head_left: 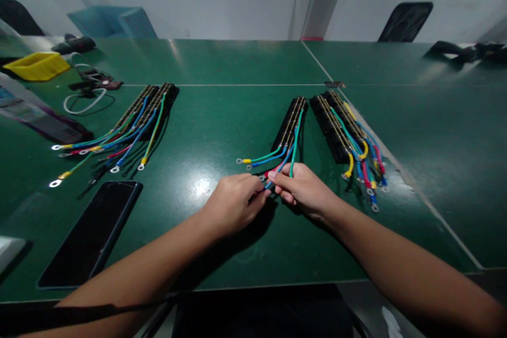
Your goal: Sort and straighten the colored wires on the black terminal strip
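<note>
A black terminal strip (pixel 291 122) with brass-coloured rows lies in the middle of the green table, its coloured wires running toward me. Both hands are closed on one blue wire (pixel 290 157) from this strip. My left hand (pixel 237 202) pinches it near its end, which the fingers hide. Just right of that, my right hand (pixel 303 190) grips the same wire between thumb and finger, with a green wire (pixel 295 145) passing by its fingers. A green wire with a yellow sleeve (pixel 247 161) and another blue wire end in ring lugs to the left.
Two wired strips (pixel 330 124) lie at the right, and more strips (pixel 148 105) with ring-lug wires at the left. A dark phone (pixel 93 232) lies at front left. Behind are a plastic package (pixel 37 111), a yellow bin (pixel 37 66) and a white cable (pixel 81 111).
</note>
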Motion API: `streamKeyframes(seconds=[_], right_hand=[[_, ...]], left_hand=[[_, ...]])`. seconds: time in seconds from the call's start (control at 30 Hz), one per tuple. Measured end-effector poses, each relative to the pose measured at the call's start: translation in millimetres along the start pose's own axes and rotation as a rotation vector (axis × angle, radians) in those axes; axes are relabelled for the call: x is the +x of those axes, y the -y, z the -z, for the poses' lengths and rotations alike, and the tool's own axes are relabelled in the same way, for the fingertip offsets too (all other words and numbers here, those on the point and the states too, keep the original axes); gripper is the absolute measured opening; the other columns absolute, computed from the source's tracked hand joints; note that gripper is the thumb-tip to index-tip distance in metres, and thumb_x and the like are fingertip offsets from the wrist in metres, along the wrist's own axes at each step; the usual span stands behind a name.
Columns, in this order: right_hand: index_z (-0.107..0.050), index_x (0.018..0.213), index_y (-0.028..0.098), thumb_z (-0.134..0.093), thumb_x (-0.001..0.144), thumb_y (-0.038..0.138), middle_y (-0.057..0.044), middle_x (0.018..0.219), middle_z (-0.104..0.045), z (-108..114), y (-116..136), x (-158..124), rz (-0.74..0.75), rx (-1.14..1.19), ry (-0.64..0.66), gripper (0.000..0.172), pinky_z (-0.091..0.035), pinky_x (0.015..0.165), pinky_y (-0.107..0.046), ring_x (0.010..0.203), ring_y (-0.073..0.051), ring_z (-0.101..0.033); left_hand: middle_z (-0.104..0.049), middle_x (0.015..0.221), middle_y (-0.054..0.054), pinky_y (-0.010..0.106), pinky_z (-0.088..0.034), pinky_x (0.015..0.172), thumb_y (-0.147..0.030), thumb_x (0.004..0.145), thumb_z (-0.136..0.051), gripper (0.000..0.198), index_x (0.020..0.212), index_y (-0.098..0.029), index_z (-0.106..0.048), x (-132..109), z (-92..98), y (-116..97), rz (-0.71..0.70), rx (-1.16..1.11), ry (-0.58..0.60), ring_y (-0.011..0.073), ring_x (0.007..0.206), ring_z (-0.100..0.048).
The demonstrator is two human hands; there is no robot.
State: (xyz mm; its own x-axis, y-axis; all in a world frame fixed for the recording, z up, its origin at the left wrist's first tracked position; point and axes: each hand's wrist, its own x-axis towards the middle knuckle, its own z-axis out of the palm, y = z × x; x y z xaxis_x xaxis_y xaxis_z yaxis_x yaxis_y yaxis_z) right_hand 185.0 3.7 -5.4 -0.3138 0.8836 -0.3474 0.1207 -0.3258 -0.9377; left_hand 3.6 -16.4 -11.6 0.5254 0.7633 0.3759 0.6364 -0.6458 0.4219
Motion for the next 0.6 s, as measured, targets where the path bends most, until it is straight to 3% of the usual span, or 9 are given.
streamKeyframes(seconds=[0.13,0.3,0.6], right_hand=[[-0.054,0.070,0.014,-0.061,0.084,0.036,0.005,0.052,-0.050,1.8,-1.8,0.6,-0.016,0.003,0.032,0.028,-0.025,0.031,-0.014,0.034,-0.002,-0.037],[-0.055,0.076,0.014,-0.061,0.085,0.035,0.005,0.053,-0.051,2.9,-0.3,0.0,-0.015,0.000,0.040,0.024,-0.026,0.031,-0.013,0.034,-0.002,-0.037],[-0.054,0.073,0.013,-0.063,0.083,0.032,0.005,0.053,-0.051,3.5,2.9,0.2,-0.051,0.020,0.064,0.023,-0.025,0.031,-0.012,0.034,-0.001,-0.037]], left_hand=[[-0.053,0.062,-0.002,0.021,-0.031,0.053,-0.022,0.091,-0.049,0.021,0.072,-0.015,-0.056,1.6,1.6,-2.2,0.019,-0.038,0.070,0.0086,0.053,-0.045],[-0.055,0.061,-0.002,0.021,-0.030,0.053,-0.025,0.085,-0.059,0.016,0.073,-0.015,-0.058,2.9,3.0,-1.8,0.061,-0.087,0.054,0.0086,0.053,-0.045],[-0.053,0.059,-0.002,0.022,-0.028,0.054,-0.025,0.092,-0.047,0.026,0.070,-0.015,-0.057,5.7,7.2,-3.4,0.047,-0.103,0.150,0.0092,0.053,-0.044]])
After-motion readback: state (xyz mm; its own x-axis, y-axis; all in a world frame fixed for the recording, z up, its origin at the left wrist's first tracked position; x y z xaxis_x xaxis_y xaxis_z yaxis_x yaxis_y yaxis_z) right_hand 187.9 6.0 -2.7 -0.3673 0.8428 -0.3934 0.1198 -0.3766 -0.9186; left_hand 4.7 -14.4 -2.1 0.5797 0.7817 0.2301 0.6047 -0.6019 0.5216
